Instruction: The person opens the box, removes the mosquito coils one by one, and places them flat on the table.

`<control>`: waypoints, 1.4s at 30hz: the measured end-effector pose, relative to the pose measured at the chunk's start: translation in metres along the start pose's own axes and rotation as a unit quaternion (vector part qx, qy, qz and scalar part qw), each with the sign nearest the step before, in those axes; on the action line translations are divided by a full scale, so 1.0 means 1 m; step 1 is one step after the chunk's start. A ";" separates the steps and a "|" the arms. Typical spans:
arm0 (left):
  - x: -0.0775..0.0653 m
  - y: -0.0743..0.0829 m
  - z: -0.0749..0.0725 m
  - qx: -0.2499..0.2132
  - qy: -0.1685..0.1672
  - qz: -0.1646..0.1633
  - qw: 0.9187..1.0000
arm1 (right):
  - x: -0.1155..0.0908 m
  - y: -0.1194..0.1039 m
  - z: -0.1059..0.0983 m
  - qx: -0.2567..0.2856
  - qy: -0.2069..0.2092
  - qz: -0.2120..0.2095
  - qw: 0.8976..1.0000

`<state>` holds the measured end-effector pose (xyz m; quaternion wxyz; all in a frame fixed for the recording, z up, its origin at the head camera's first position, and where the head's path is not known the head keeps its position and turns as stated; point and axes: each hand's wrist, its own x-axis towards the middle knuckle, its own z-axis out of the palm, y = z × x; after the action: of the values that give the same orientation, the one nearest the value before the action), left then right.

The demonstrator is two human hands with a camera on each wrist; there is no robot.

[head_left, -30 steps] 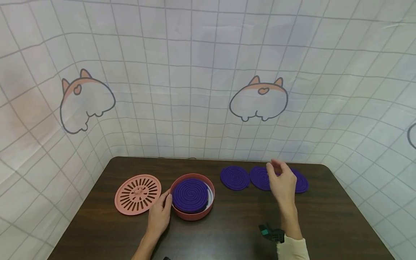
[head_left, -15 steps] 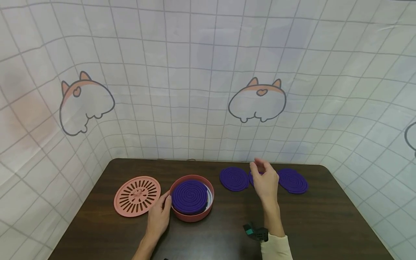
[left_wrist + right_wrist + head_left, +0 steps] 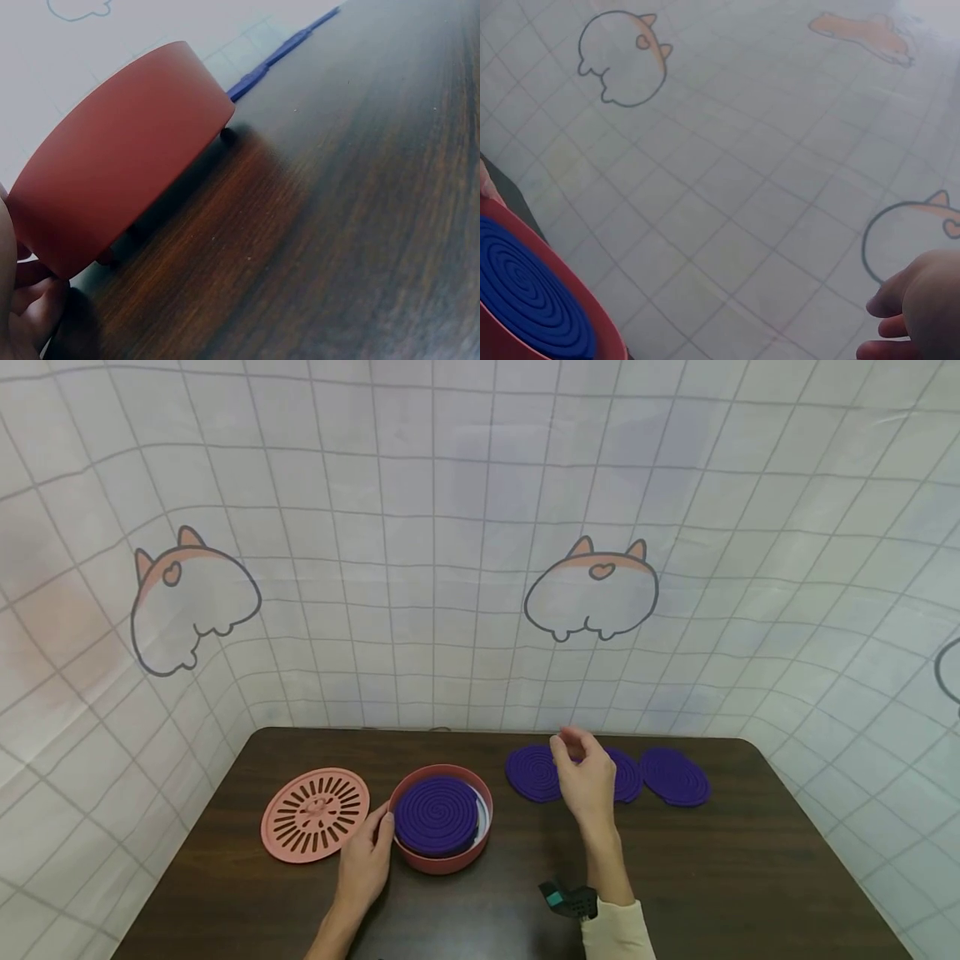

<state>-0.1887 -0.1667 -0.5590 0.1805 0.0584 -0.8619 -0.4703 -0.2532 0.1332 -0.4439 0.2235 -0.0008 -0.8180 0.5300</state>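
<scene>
A round red container [image 3: 438,864] stands on short feet, with purple spiral coasters [image 3: 437,814] stacked inside and a white edge showing at right. My left hand [image 3: 365,860] holds its left side, thumb at the rim; in the left wrist view the fingers curl near the base of the red wall [image 3: 127,150]. My right hand [image 3: 588,781] hovers over the row of coasters at the back, fingers loosely bent with nothing between them. Behind it a left coaster [image 3: 532,772] and a middle coaster [image 3: 627,774] are partly hidden; a right coaster [image 3: 675,777] shows whole.
A pink slotted lid [image 3: 315,839] lies left of the container. The dark wooden table [image 3: 720,877] ends at the back against a white gridded cloth [image 3: 420,610] printed with cartoon animals. A black and teal band [image 3: 567,900] sits at the right wrist.
My right hand has moved left along the row, from between the middle and right coasters to between the left and middle ones. The left hand and container have stayed put.
</scene>
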 end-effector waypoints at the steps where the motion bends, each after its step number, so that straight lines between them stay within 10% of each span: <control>1: 0.000 0.000 0.000 0.001 0.000 0.001 1.000 | 0.000 0.000 0.002 -0.002 -0.002 -0.003 1.000; 42: 0.000 0.000 0.000 0.003 -0.001 -0.004 1.000 | -0.033 0.003 0.072 -0.050 -0.108 -0.073 0.990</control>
<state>-0.1889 -0.1669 -0.5588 0.1773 0.0616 -0.8631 -0.4688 -0.2510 0.0643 -0.4831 0.1714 0.1052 -0.8608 0.4675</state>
